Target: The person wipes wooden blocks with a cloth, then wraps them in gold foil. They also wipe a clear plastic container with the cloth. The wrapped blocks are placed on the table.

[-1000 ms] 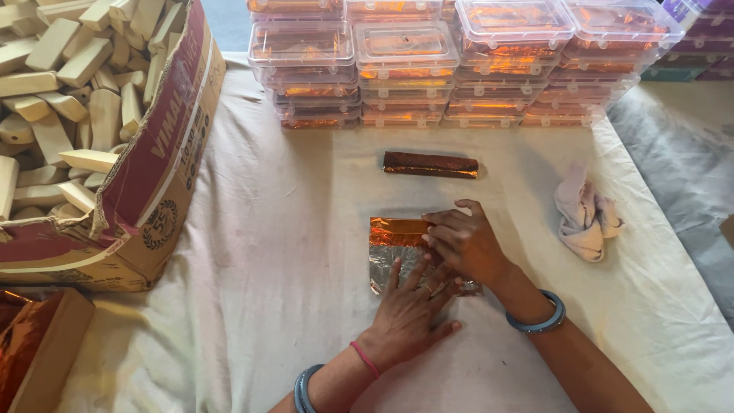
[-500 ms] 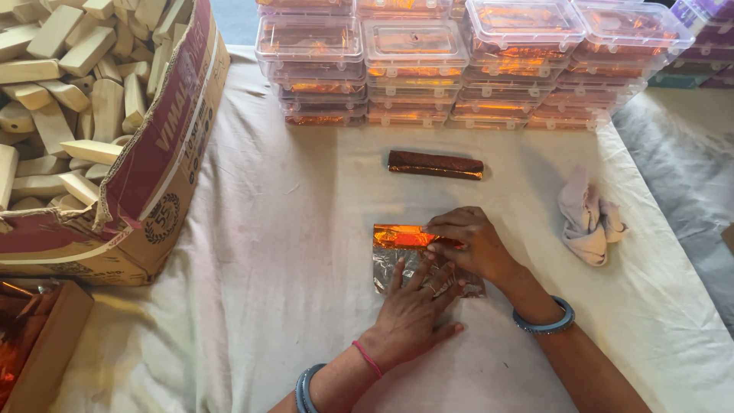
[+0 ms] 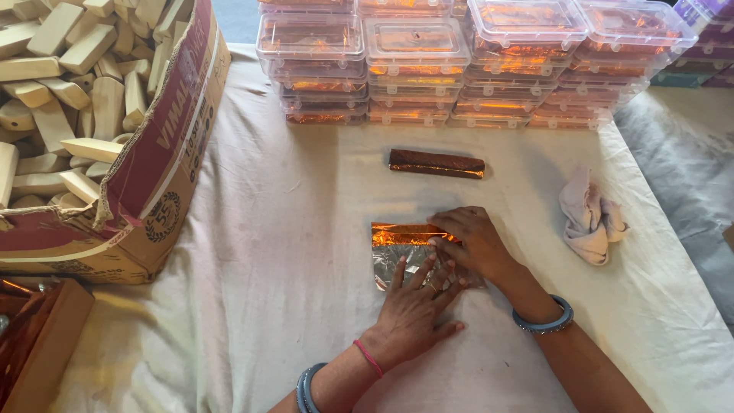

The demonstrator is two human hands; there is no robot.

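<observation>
Crosswise before me on the worktop (image 3: 290, 229) lay the foil (image 3: 397, 252), its rolled orange edge running left to right. My right hand (image 3: 474, 241) pinched that roll's right end, nearest it; my left hand (image 3: 413, 310) lay flat, fingers (image 3: 397, 274) spread on the silver sheet.

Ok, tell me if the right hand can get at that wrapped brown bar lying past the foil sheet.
Probably yes. The wrapped bar lies alone on bare cloth just beyond the right hand, with nothing between them. That hand is pressing the foil sheet, though, so it would have to let go first.
</observation>
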